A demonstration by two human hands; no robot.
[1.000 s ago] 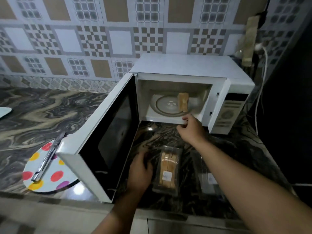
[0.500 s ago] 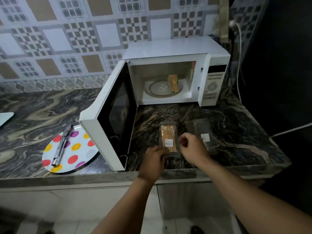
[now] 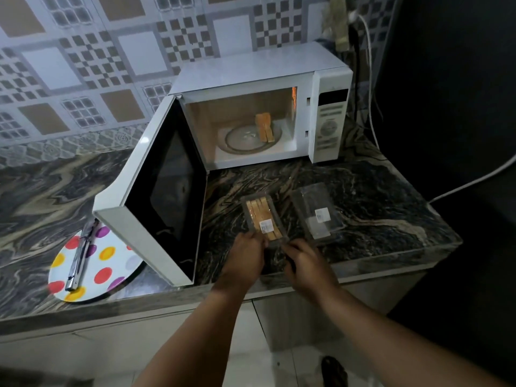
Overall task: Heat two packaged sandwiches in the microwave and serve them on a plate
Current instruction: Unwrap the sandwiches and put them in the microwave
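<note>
Gripping the near end of a clear sandwich package (image 3: 264, 222), the left hand (image 3: 244, 258) and right hand (image 3: 305, 263) sit side by side at the counter (image 3: 377, 196) edge, fingers curled closed on the plastic rim; whether the lid is being parted cannot be confirmed, as the fingertips are dark and blurred. The package lies flat just beyond the fingers, a sandwich inside and a white label on top. To the right of the right hand's fingers, close beside the held package, lies a second clear package (image 3: 318, 216), apparently empty, also labelled. Farther beyond the fingers stands the white microwave (image 3: 259, 71), its door (image 3: 164, 196) swung fully open to the left of the left hand. An unwrapped sandwich (image 3: 265, 127) stands on the glass turntable (image 3: 243, 139) inside. Well to the left of the left hand, past the door, a polka-dot plate (image 3: 106, 263) rests on the counter with metal tongs (image 3: 81, 261) laid across it.
</note>
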